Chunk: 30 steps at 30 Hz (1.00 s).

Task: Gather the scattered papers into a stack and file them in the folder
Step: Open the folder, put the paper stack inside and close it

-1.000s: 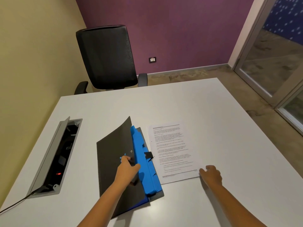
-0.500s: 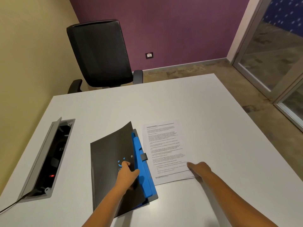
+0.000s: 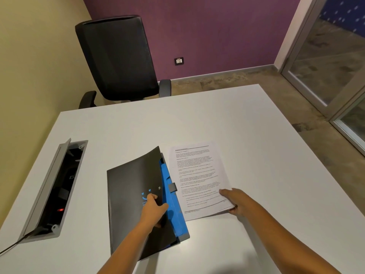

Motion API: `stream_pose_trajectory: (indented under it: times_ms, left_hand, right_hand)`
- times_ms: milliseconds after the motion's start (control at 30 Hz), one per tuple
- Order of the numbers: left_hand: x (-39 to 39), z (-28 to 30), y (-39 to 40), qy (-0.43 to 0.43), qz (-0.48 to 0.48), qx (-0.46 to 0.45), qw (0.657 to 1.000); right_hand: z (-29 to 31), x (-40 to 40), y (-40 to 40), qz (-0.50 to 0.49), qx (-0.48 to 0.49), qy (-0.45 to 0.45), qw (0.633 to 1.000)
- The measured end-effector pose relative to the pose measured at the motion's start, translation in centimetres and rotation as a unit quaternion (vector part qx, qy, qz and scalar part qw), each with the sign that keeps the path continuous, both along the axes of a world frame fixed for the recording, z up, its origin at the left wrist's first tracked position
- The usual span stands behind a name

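A black folder [image 3: 132,196] with blue inner dividers [image 3: 171,202] lies on the white table, its front cover raised. My left hand [image 3: 155,209] pinches the cover's right edge and holds it up. Right beside the folder lies a stack of printed papers [image 3: 197,175]. My right hand [image 3: 235,200] grips the stack's near right corner, fingers on top and thumb beneath, and that corner is lifted slightly off the table.
The white table [image 3: 256,145] carries an open cable box [image 3: 57,186] with a raised grey lid at the left. A black office chair [image 3: 118,58] stands at the far edge. A glass door [image 3: 325,66] is at the right.
My right hand has moved left from beside the stack onto its near right corner and taken hold of it. My left hand keeps the cover raised.
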<state>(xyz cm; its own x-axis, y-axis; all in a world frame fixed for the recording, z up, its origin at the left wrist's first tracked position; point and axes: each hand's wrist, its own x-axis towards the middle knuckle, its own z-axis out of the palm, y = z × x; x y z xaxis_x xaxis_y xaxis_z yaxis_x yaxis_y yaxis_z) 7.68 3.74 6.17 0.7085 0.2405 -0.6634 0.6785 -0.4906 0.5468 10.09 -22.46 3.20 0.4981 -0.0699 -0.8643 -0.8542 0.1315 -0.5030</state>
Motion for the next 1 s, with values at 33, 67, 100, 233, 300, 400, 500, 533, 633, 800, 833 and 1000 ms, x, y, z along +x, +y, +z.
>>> stream_pose_trajectory:
  times_ms: [33, 67, 100, 233, 300, 400, 500, 533, 633, 800, 833, 1000]
  left_hand:
    - [0.0, 0.0, 0.0, -0.001, 0.004, -0.002, 1.0]
    - [0.0, 0.1, 0.1, -0.003, 0.009, -0.005, 1.0]
    - [0.0, 0.1, 0.1, -0.008, 0.016, -0.01, 1.0]
    - [0.3, 0.7, 0.4, -0.03, 0.025, -0.029, 0.999]
    - [0.5, 1.0, 0.5, -0.036, 0.02, -0.031, 0.999]
    - [0.7, 1.6, 0.8, -0.035, 0.017, -0.036, 0.999]
    - [0.7, 2.0, 1.3, -0.037, 0.02, -0.042, 0.998]
    - [0.7, 2.1, 1.4, -0.038, 0.022, -0.046, 0.998]
    - [0.7, 2.3, 1.6, -0.042, 0.032, -0.057, 0.997]
    - [0.8, 3.0, 1.5, -0.046, 0.029, -0.045, 0.997]
    - [0.8, 3.3, 1.5, -0.045, 0.029, -0.042, 0.998]
    - [1.0, 4.4, 1.7, -0.039, 0.023, -0.051, 0.998]
  right_hand:
    - [0.1, 0.0, 0.4, 0.02, -0.008, -0.02, 1.0]
    - [0.3, 0.0, 0.8, 0.038, -0.001, -0.035, 0.999]
    - [0.5, 0.0, 1.1, 0.052, 0.022, -0.043, 0.997]
    - [0.9, 0.0, 0.9, 0.046, 0.109, -0.028, 0.993]
    - [1.2, 0.1, 0.0, 0.035, 0.109, -0.028, 0.993]
    - [1.9, 0.4, -1.7, 0.026, 0.106, -0.038, 0.993]
    - [2.7, 0.7, -4.0, 0.014, 0.111, -0.061, 0.992]
    - [3.1, 0.6, -4.8, 0.012, 0.111, -0.071, 0.991]
    - [4.2, 0.2, -6.7, 0.014, 0.121, -0.113, 0.986]
    - [5.1, -1.5, -6.7, 0.041, 0.139, -0.168, 0.975]
    - [5.3, -1.9, -6.4, 0.051, 0.145, -0.167, 0.974]
    - [6.5, -2.3, -5.0, 0.112, 0.157, -0.136, 0.972]
